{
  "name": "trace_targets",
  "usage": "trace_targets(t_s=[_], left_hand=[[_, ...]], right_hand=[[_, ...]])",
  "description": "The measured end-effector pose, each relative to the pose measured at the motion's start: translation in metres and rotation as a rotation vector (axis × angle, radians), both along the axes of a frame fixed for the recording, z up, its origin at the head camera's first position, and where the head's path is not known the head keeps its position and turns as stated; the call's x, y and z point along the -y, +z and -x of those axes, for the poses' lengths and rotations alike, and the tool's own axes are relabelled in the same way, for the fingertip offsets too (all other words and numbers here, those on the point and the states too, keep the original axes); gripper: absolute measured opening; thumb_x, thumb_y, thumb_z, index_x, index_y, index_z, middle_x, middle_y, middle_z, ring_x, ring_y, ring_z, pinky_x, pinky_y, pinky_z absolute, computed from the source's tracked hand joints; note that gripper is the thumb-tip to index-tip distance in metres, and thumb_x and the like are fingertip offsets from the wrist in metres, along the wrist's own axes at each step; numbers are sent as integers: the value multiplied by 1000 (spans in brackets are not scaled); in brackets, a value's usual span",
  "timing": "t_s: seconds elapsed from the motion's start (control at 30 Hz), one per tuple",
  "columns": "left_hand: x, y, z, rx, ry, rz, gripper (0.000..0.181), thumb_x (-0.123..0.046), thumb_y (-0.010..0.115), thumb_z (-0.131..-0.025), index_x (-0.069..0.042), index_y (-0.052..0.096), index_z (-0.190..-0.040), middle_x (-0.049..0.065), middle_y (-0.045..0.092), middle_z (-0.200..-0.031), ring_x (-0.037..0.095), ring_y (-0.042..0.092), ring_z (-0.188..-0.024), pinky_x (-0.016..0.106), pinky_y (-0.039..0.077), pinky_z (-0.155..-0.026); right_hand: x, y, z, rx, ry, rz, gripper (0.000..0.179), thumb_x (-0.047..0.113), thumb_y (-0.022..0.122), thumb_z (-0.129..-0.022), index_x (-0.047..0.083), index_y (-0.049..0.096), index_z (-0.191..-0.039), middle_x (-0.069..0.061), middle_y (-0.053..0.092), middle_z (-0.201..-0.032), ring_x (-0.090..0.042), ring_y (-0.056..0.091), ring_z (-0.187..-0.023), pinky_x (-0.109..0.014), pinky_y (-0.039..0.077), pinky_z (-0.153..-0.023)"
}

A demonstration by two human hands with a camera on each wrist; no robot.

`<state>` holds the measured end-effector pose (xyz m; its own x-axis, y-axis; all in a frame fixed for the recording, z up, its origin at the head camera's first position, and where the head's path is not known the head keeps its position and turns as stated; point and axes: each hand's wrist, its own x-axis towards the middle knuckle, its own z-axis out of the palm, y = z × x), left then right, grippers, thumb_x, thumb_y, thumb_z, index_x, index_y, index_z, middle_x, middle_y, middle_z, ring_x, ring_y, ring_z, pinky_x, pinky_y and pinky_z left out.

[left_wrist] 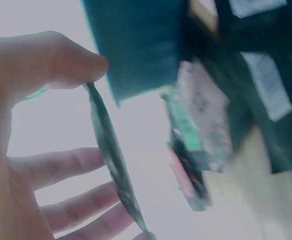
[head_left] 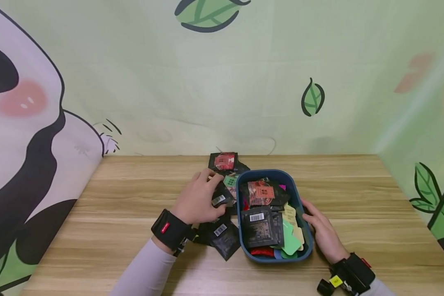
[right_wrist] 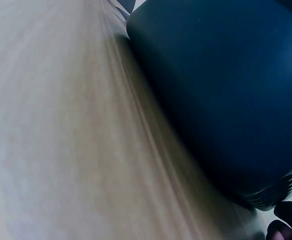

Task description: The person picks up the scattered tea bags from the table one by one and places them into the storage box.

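Observation:
My left hand (head_left: 197,199) pinches a small black packet (head_left: 220,195) with a white barcode label, left of a blue bin (head_left: 306,246). The left wrist view shows that packet (left_wrist: 113,155) edge-on between thumb and fingers. My right hand (head_left: 323,232) rests against the bin's right side, its fingers along the outer wall. Black packets fill the bin, one with a red picture (head_left: 260,193) and one with a barcode (head_left: 258,230). Green (head_left: 291,240) and cream cards (head_left: 290,213) lie beside them. The right wrist view shows mostly the bin's dark outer wall (right_wrist: 225,100).
More packets lie on the wooden table (head_left: 133,181) left of the bin: a red-labelled one (head_left: 223,161) at the back, a green-labelled one (head_left: 231,181) in the middle, and a black barcoded one (head_left: 225,240) in front. A printed backdrop (head_left: 222,90) stands behind the table.

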<state>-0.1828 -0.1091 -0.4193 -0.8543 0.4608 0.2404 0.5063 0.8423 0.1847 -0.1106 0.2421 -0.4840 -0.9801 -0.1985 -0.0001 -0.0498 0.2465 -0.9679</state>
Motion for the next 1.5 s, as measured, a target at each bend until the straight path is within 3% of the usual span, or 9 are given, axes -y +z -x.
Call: trace_targets(t_s=[0.13,0.23,0.4,0.77,0.83,0.93,1.07,1.27,1.5], left_hand=[[-8,11,-8,-91,-78,-41,71,-52,68,-72,-17,62,-132,3,52,-127,19,50,-105,33,48,-79],[-16,18,-16,-115,-162,-72,71,-52,68,-72,-15,62,-133,3,51,-128,19,50,-106,32,49,-81],[-32,25,-33,-109,-274,-92,73,-54,67,-75,-15,60,-136,4,49,-132,19,50,-111,34,48,-89],[-69,20,-63,-60,-480,-121,69,-54,67,-76,-18,60,-135,0,49,-133,11,44,-110,28,42,-95],[-73,18,-66,-60,-501,-103,70,-56,65,-77,-18,60,-135,0,49,-134,12,45,-113,27,41,-98],[-78,15,-70,-54,-524,-85,70,-58,63,-78,-19,59,-136,1,48,-136,13,45,-117,27,37,-104],[-80,12,-71,-48,-534,-75,70,-58,63,-78,-19,58,-136,1,47,-138,13,45,-117,26,36,-105],[-81,9,-69,-43,-508,-61,78,-59,63,-80,-20,50,-147,3,41,-150,18,43,-129,34,34,-110],[-77,9,-67,-38,-490,-73,106,-78,54,-77,-30,14,-163,-1,-1,-168,28,13,-152,50,20,-117]], right_hand=[[-2,-1,0,1,-1,-9,62,36,31,-107,5,25,-160,-15,25,-163,-31,17,-149,-28,20,-115],[-2,-2,1,0,-3,-8,62,36,31,-107,5,25,-160,-14,25,-163,-31,18,-149,-16,21,-109],[-2,-1,0,0,-3,-3,62,36,32,-106,6,25,-160,-14,25,-163,-31,18,-149,-23,21,-112],[-1,-2,1,-22,-2,17,60,34,34,-106,4,28,-158,-15,28,-161,-30,20,-148,-10,23,-104],[0,-1,1,-16,-2,20,60,34,34,-106,4,28,-158,-15,28,-161,-29,19,-148,-13,22,-106],[1,-1,1,-5,-3,23,61,34,34,-106,5,28,-159,-15,27,-162,-30,18,-149,-33,19,-116],[1,-1,0,-2,-8,19,61,35,34,-106,4,28,-158,-16,27,-162,-31,17,-149,-56,13,-116],[0,-1,1,-14,3,17,60,34,33,-106,5,28,-159,-14,27,-162,-29,19,-148,-31,20,-114],[0,-2,2,-16,5,30,60,33,33,-106,4,28,-158,-15,27,-162,-30,18,-149,-58,11,-115]])
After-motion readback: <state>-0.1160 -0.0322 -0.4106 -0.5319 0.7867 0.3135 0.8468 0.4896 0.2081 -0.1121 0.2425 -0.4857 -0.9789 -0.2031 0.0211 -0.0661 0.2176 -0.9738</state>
